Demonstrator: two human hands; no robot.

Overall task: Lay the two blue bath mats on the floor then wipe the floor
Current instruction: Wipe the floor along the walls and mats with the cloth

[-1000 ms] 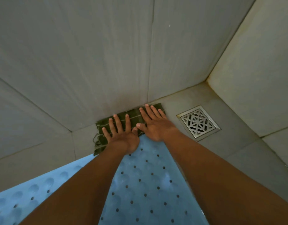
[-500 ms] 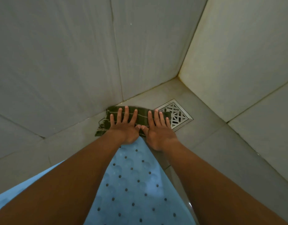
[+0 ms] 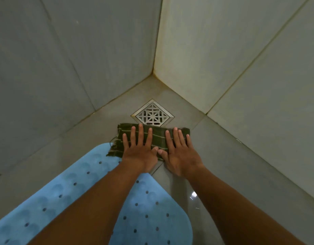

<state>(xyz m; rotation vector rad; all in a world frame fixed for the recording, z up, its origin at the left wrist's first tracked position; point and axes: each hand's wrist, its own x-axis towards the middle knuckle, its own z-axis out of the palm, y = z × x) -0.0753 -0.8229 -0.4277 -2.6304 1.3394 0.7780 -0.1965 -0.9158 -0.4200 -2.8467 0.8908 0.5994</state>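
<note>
Head view, looking down: my left hand (image 3: pixel 140 153) and right hand (image 3: pixel 180 156) lay flat and open, fingers spread, thumbs nearly touching, pressing a folded dark green striped cloth (image 3: pixel 158 138) onto the grey tiled floor (image 3: pixel 232 165). The cloth's far edge touched the square metal drain grate (image 3: pixel 152 114); pushed further, I judged, it could snag there, or its loose thread could catch. Its near left corner met the light blue perforated rubber bath mat (image 3: pixel 149 209), which might ruck up. A wet glint beside my right forearm hinted at slipping. My forearms hid part of that mat; the second mat was out of view.
</note>
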